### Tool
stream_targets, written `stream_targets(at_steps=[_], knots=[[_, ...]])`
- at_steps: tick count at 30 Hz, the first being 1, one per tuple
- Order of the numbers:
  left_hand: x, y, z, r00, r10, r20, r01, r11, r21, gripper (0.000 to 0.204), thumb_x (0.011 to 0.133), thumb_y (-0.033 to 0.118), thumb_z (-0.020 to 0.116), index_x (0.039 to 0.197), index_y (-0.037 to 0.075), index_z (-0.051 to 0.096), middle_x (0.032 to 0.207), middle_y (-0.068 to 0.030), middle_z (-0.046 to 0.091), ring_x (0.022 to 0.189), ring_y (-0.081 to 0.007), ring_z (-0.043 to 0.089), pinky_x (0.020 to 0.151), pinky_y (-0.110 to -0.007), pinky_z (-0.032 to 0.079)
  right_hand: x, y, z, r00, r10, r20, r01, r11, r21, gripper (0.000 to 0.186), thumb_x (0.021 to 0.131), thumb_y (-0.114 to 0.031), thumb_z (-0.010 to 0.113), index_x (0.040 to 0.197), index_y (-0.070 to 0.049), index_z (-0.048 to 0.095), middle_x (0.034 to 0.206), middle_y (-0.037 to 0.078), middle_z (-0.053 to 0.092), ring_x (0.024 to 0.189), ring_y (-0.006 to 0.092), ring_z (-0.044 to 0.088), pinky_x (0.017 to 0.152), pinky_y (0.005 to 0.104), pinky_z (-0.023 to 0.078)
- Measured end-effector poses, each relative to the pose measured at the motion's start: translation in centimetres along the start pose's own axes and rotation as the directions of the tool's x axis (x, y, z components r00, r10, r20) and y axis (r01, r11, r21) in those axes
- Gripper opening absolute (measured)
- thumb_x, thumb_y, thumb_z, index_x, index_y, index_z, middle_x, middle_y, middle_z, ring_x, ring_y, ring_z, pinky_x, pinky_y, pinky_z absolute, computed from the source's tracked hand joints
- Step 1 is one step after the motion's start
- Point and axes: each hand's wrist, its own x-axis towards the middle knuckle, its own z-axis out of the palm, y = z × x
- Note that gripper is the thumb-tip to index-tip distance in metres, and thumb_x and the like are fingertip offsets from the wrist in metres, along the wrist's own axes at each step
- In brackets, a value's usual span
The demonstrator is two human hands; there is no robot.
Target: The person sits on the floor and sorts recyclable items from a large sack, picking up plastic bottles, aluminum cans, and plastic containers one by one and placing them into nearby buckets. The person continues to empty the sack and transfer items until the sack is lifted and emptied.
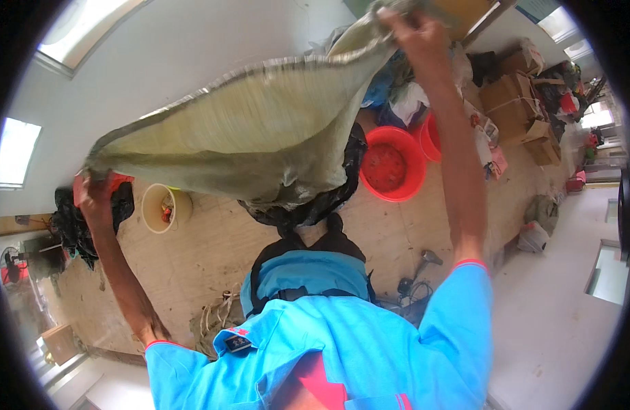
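A large greenish-beige woven sack is stretched wide between my two raised hands, its mouth edge running across the top. My left hand is closed on its lower left corner. At the upper right, my right hand grips the other end, slightly smeared by motion. Both arms reach forward and apart, the right one higher. Under the sack, by my feet, lies a black plastic bag, mostly hidden by the sack. What the black bag contains cannot be seen.
A red basin stands right of the sack, a cream bucket left of it. Another black bag lies far left. Cardboard boxes and bundles line the right. A hair dryer with cable lies near my right side.
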Motion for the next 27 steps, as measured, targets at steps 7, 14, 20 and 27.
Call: stream_targets(at_steps=[7, 14, 20, 27], knots=[[-1.2, 1.2, -0.4, 0.987, 0.020, -0.162, -0.015, 0.999, 0.037, 0.031, 0.094, 0.015, 0.047, 0.120, 0.000, 0.055, 0.116, -0.0101, 0.061, 0.111, -0.0217, 0.057, 0.096, -0.044, 0.049, 0.8, 2.0, -2.3, 0.966, 0.084, -0.243, -0.053, 0.990, 0.134, 0.021, 0.081, -0.018, 0.068, 0.091, 0.000, 0.065, 0.084, 0.007, 0.065, 0.074, 0.0148, 0.063, 0.059, 0.0315, 0.058], [-2.7, 0.0, 2.5, 0.978, -0.208, 0.003, 0.208, 0.976, -0.065, 0.029, 0.090, 0.018, 0.051, 0.114, 0.002, 0.058, 0.109, -0.0066, 0.062, 0.104, -0.0182, 0.058, 0.092, -0.038, 0.047, 1.3, 6.6, -4.2, 0.938, 0.334, -0.090, -0.295, 0.908, 0.297, 0.016, 0.080, -0.017, 0.067, 0.089, -0.004, 0.063, 0.078, 0.005, 0.065, 0.065, 0.0151, 0.065, 0.053, 0.0287, 0.057], [-1.7, 0.1, -1.0, 0.968, -0.223, -0.118, 0.195, 0.957, -0.213, 0.041, 0.089, 0.019, 0.049, 0.123, -0.002, 0.055, 0.116, -0.0109, 0.062, 0.106, -0.0227, 0.060, 0.094, -0.039, 0.048, 1.9, 7.1, -2.9, 0.909, 0.416, 0.012, -0.396, 0.857, 0.328, 0.013, 0.080, -0.017, 0.069, 0.087, -0.008, 0.061, 0.072, 0.001, 0.061, 0.058, 0.0145, 0.064, 0.048, 0.0282, 0.055], [-1.6, 1.9, -0.2, 0.982, -0.186, 0.028, 0.187, 0.948, -0.258, 0.039, 0.087, 0.019, 0.048, 0.119, -0.003, 0.058, 0.115, -0.0098, 0.063, 0.102, -0.0196, 0.060, 0.088, -0.037, 0.049, 3.1, 7.3, -3.5, 0.909, 0.417, 0.020, -0.404, 0.869, 0.286, 0.017, 0.084, -0.024, 0.066, 0.086, -0.008, 0.061, 0.074, 0.003, 0.062, 0.058, 0.0158, 0.066, 0.048, 0.0286, 0.055]])
